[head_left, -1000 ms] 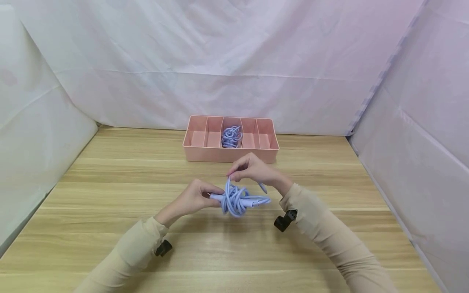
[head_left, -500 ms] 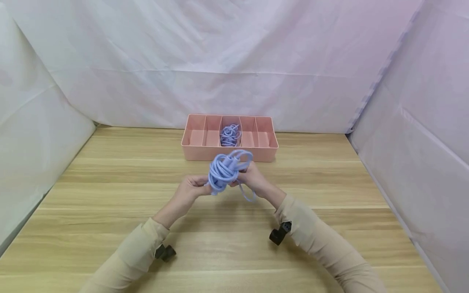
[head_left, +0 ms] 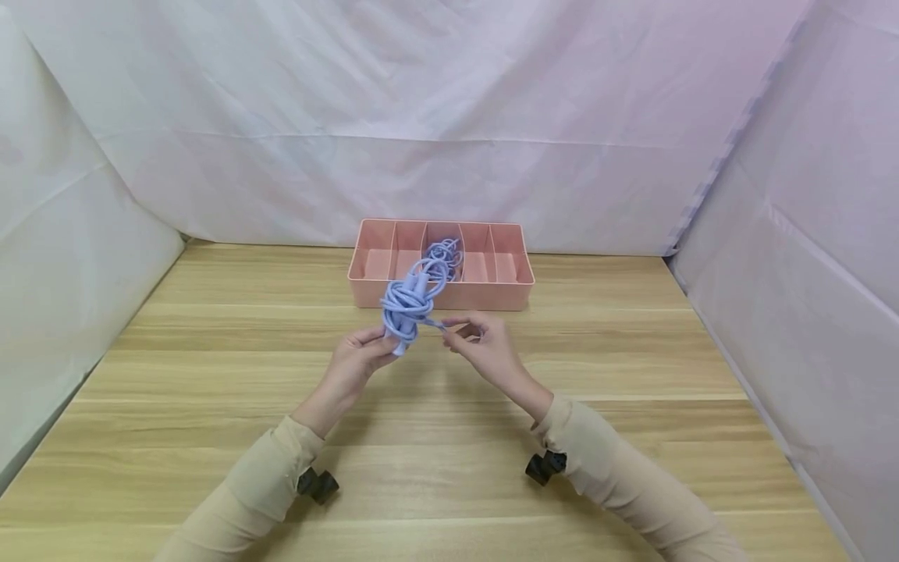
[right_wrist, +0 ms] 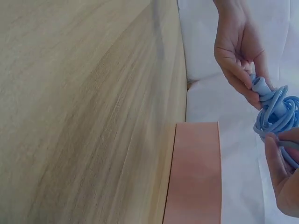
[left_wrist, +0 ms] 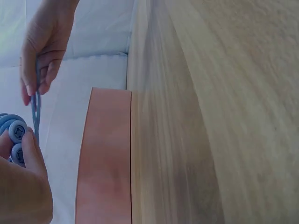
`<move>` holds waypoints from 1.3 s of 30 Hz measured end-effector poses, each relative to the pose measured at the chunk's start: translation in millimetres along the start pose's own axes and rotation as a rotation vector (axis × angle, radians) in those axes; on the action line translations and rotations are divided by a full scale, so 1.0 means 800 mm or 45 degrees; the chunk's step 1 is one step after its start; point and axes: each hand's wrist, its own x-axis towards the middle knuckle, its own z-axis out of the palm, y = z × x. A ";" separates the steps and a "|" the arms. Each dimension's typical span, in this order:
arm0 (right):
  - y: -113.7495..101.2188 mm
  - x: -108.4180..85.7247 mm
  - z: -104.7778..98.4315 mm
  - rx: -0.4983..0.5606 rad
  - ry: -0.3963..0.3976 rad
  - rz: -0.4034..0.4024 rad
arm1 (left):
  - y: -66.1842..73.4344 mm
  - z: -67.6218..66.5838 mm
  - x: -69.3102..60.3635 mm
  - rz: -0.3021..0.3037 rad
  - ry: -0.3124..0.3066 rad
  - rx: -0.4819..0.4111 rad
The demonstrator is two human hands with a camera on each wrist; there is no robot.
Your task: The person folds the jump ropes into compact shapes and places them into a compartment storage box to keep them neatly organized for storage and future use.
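In the head view a light blue jump rope [head_left: 407, 300] is held above the table, its cord wound round its two handles. My left hand [head_left: 354, 363] grips the lower ends of the handles between thumb and fingers. To the right, my right hand [head_left: 492, 355] pinches a doubled length of the cord, drawn out sideways from the bundle. The left wrist view shows the round end caps of both handles [left_wrist: 18, 132] beside my left thumb. In the right wrist view the wound cord [right_wrist: 275, 114] hangs between the two hands.
Behind the hands stands a pink divided box [head_left: 379, 295] with several compartments. Its middle compartment holds another bundle of blue cord [head_left: 449, 248], partly covered by the held rope in the head view. White cloth [head_left: 421, 94] encloses the wooden table [head_left: 246, 328] at the back and sides.
The bundle has turned from lying sideways to standing tilted, and moved left and toward the box. My right hand went from above the bundle, down behind it, then out to the right with the cord.
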 end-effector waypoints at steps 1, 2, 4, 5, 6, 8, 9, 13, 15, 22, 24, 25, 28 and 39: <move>-0.006 -0.002 0.001 0.010 0.019 -0.030 | -0.001 0.000 0.000 0.001 0.004 -0.006; -0.012 -0.003 0.001 0.038 0.036 -0.058 | -0.001 0.001 0.000 0.004 0.003 -0.005; -0.021 -0.004 0.004 0.116 0.070 -0.112 | -0.003 0.002 0.001 -0.001 0.001 -0.008; -0.025 -0.004 0.005 0.160 0.084 -0.145 | -0.005 0.003 0.001 -0.007 0.002 -0.007; -0.025 -0.003 0.006 0.194 0.100 -0.182 | -0.006 0.003 0.001 -0.015 0.000 -0.004; -0.018 -0.001 0.008 0.258 0.130 -0.224 | -0.010 0.005 0.001 -0.031 -0.007 0.008; -0.014 0.000 0.009 0.277 0.139 -0.242 | -0.011 0.006 0.001 -0.043 -0.007 0.014; -0.003 0.002 0.011 0.266 0.167 -0.298 | -0.014 0.007 -0.001 -0.063 -0.016 0.039; -0.005 0.001 0.011 0.235 0.180 -0.351 | -0.014 0.008 -0.002 -0.063 -0.018 0.046; -0.006 0.006 0.007 -0.031 0.278 -0.552 | -0.016 0.009 -0.003 -0.075 -0.047 0.094; 0.003 0.011 0.004 -0.119 0.276 -0.610 | -0.016 0.009 -0.003 -0.088 -0.047 0.125; 0.005 0.013 0.002 -0.156 0.266 -0.643 | -0.015 0.008 -0.003 -0.095 -0.049 0.138; 0.008 0.016 -0.002 -0.253 0.233 -0.746 | -0.013 0.006 -0.003 -0.127 -0.061 0.151; 0.003 0.018 -0.004 -0.270 0.166 -0.772 | -0.004 -0.009 -0.005 -0.199 -0.174 0.199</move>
